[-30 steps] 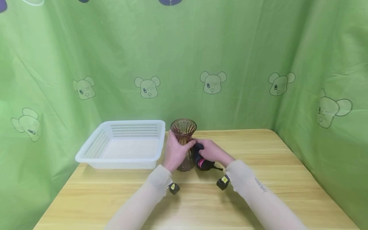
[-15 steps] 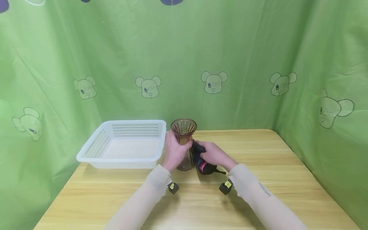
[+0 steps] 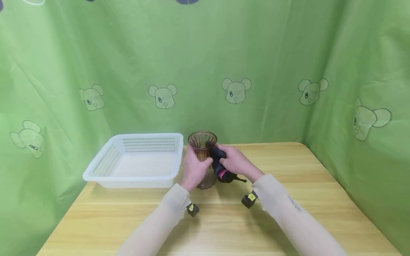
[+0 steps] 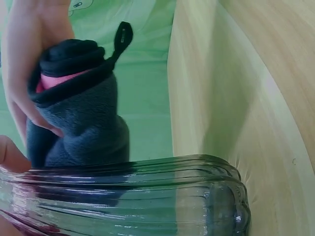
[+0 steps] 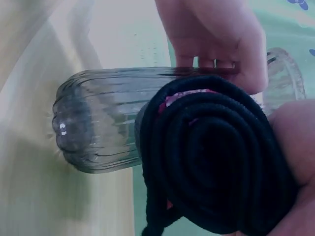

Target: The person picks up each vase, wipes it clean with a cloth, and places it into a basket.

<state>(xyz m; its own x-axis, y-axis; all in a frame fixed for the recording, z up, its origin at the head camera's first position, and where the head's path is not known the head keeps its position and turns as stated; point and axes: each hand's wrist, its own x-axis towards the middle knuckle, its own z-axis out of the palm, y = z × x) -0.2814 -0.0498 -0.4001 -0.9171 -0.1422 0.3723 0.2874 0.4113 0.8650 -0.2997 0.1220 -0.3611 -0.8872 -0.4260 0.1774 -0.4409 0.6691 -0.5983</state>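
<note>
A fluted, tinted glass vase point(image 3: 206, 180) stands upright on the table with its flared rim up. My left hand point(image 3: 193, 171) grips it from the left, below the rim, with the thumb across the near side. My right hand point(image 3: 238, 161) holds a rolled-up dark cloth point(image 3: 218, 165) against the vase's right side. In the left wrist view the cloth point(image 4: 88, 123) shows grey fleece, a black edge, a pink layer and a small loop. The right wrist view shows its coiled end point(image 5: 211, 152) in front of the glass point(image 5: 98, 118). The right fingers are partly hidden behind the roll.
A white perforated plastic basket point(image 3: 141, 183) stands left of the vase, close to my left hand. The wooden table point(image 3: 217, 224) reaches back to a green curtain point(image 3: 198, 53) with bear-head prints, which also hangs at both sides.
The right hand and cloth moved slightly down along the vase, then back up nearer the rim. The left hand keeps its grip on the vase, which stays in place.
</note>
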